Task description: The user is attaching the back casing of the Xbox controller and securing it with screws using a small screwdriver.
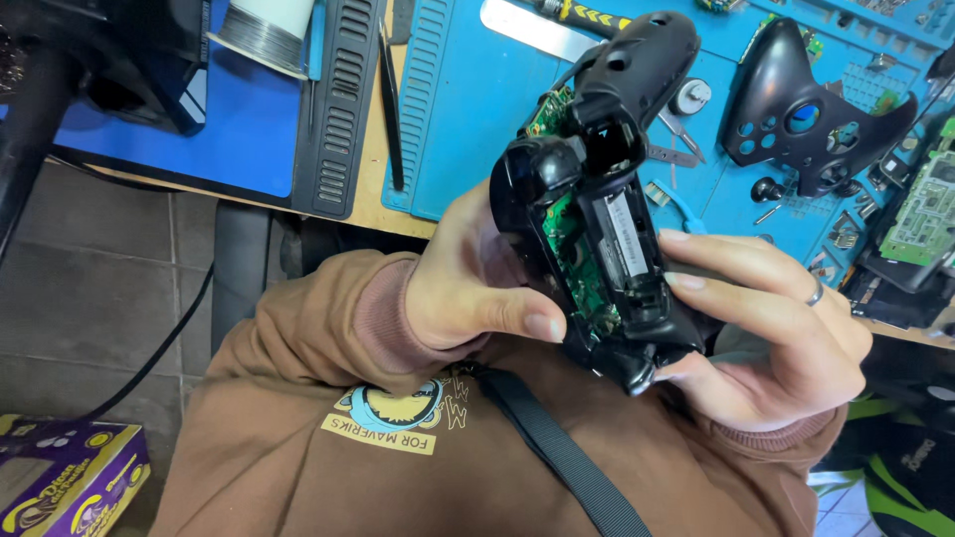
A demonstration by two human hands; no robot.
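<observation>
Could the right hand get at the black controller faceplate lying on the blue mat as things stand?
Probably not right away: the right hand is wrapped around the opened black game controller, shared with the left hand. The black faceplate lies uncovered on the blue mat, so the path looks free once it lets go.

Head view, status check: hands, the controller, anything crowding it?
Both hands, left hand and right hand, gripping the opened black game controller, green circuit board exposed. Held above the blue work mat. Detached front shell lies apart; nothing obstructing.

Blue mat (468,99) (controller faceplate (796,104), tweezers (392,109))
</observation>
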